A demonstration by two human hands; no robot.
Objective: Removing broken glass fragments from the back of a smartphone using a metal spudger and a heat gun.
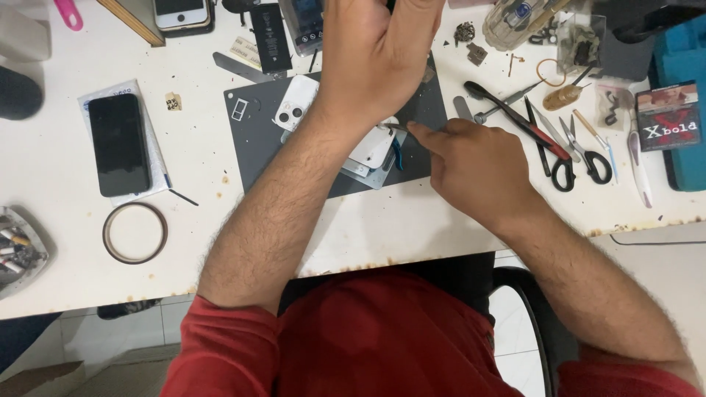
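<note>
We take the grey mat [254, 143] in the middle of the white table [191, 213] as our landmark. Above its far edge our left hand [375, 55] is raised with the fingers curled in, but we cannot tell what, if anything, it grips, since the top of it leaves the view. At the mat's right edge our right hand [478, 169] pinches thin tweezers [397, 128], whose tip touches a white phone back [375, 143] lying on the mat, partly under our left wrist. A second white back with a camera cutout [296, 103] lies on the mat's far side, and a small tray frame [239, 109] sits near its left far corner. For containers, a clear plastic tub [515, 22] stands beyond the mat to the right with small parts inside, too blurred to name, and a small clear bag [581, 44] of dark bits lies just right of it. At the far left of the mat, at the table's edge, an open case [18, 254] holds small tools. Right of the mat lie pliers [515, 114], two scissors [581, 151] and a slim white tool [638, 162], then a red and black box [668, 116] on a teal case [680, 66]. Left of the mat a black phone [119, 145] rests on a white sleeve, with a tape ring [134, 233] nearer us. Beyond the mat sit a black battery [268, 37] and another phone [180, 13]. The table's near edge is stained brown; below it we see our red shirt [368, 338], a dark chair and a pale tiled floor [95, 334].
</note>
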